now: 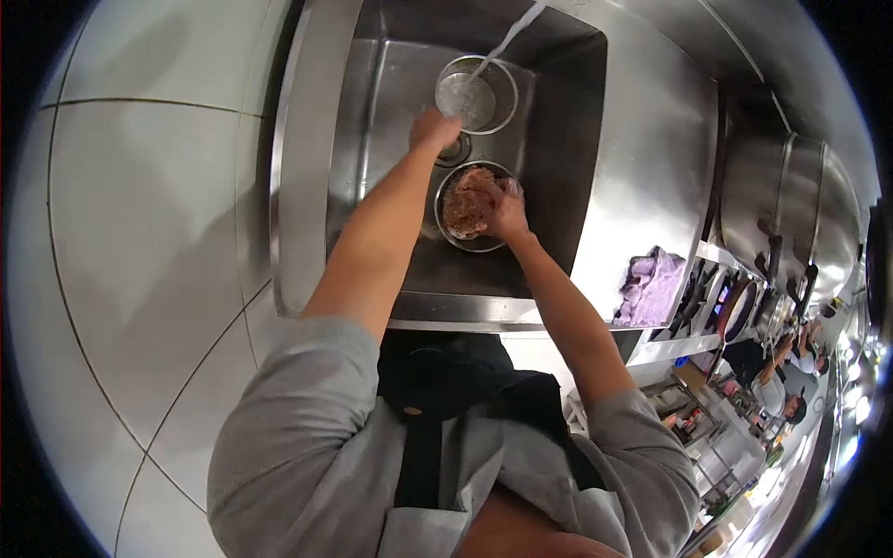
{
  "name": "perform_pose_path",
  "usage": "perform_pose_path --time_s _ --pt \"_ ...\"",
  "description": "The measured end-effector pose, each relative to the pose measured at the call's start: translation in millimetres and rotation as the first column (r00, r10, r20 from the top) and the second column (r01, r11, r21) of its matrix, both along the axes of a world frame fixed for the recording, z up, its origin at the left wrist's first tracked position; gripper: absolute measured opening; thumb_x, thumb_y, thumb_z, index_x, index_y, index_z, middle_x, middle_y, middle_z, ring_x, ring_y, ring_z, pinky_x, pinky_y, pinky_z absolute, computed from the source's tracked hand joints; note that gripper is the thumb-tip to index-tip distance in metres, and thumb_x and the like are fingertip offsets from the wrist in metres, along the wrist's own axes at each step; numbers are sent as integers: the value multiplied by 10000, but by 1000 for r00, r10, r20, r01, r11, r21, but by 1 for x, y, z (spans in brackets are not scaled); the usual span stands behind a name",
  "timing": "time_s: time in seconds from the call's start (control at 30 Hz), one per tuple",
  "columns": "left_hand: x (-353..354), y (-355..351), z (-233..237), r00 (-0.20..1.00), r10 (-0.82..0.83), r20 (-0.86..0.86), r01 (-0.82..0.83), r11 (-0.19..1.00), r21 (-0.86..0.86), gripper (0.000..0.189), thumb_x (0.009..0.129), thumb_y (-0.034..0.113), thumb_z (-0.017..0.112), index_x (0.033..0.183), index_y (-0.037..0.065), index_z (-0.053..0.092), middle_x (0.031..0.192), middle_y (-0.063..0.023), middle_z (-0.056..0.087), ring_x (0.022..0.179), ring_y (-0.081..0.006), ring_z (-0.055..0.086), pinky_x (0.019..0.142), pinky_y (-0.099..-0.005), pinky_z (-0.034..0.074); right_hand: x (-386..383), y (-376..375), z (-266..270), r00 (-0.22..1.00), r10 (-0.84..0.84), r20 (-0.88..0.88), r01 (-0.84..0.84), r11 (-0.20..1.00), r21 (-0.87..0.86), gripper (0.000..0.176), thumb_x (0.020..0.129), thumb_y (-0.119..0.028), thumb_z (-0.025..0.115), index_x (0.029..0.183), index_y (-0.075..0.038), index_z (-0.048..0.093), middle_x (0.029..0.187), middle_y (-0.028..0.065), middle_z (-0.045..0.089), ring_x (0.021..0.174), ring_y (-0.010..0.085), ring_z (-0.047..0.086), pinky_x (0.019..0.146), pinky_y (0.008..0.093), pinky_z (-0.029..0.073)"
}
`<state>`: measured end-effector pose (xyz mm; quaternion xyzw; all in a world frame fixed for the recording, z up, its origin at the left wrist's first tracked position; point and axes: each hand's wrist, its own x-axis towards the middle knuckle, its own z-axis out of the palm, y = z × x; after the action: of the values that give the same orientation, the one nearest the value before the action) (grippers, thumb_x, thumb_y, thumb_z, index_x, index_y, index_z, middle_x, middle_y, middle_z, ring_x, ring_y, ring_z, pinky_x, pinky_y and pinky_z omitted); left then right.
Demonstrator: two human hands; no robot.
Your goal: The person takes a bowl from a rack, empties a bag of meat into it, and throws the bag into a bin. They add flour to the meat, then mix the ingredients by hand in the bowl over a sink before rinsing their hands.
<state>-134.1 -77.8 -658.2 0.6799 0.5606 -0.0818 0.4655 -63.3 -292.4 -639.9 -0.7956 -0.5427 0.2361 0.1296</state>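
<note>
My left hand is at the near left rim of a round metal bowl, its fingers closed on the edge. Water from above pours into this bowl and froths inside it. Nearer to me in the same sink stands a second metal bowl filled with a pinkish-brown mass that looks like ground meat. My right hand reaches in over this bowl's right side, its fingers curled into the meat; the fingertips are partly hidden. Between the bowls lies the round sink drain, partly covered by my left hand.
Steel walls of the deep sink surround both bowls. On the steel counter to the right lies a crumpled purple cloth. Beyond are large steel pots and hanging pans. Other people work at the far right.
</note>
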Motion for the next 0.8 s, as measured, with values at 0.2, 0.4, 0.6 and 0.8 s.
perform_pose_path --time_s 0.2,0.4,0.6,0.8 --pt "-68 -96 -78 995 77 65 -36 872 -488 183 872 213 515 980 66 526 775 -150 614 501 -259 597 403 -357 488 -43 -7 -35 929 311 202 -270 941 -204 564 823 -257 544 1294 -3 365 1247 239 465 1182 408 408 1058 537 181" --pt "-80 -106 -97 984 -130 118 146 979 -141 284 777 74 493 1051 26 551 1002 -181 619 845 -326 626 674 -404 519 -5 6 -12 903 -258 -344 119 919 -377 903 711 -395 683 1380 -13 213 1268 212 470 1178 345 455 1035 410 299" --pt "-81 -97 -79 990 -37 136 77 950 -304 239 759 51 478 971 81 581 940 -167 629 866 -325 621 686 -414 506 -21 6 -105 857 -493 -148 376 796 -475 1158 466 -495 835 1389 -123 242 1444 173 216 1280 398 303 1046 423 315" --pt "-82 -100 -80 990 -50 134 86 958 -272 194 757 72 493 916 92 602 901 -155 635 892 -332 605 746 -429 489 -20 28 -67 751 -660 12 600 674 -431 844 628 -332 760 1325 -84 353 1329 177 409 1215 357 398 995 414 361"
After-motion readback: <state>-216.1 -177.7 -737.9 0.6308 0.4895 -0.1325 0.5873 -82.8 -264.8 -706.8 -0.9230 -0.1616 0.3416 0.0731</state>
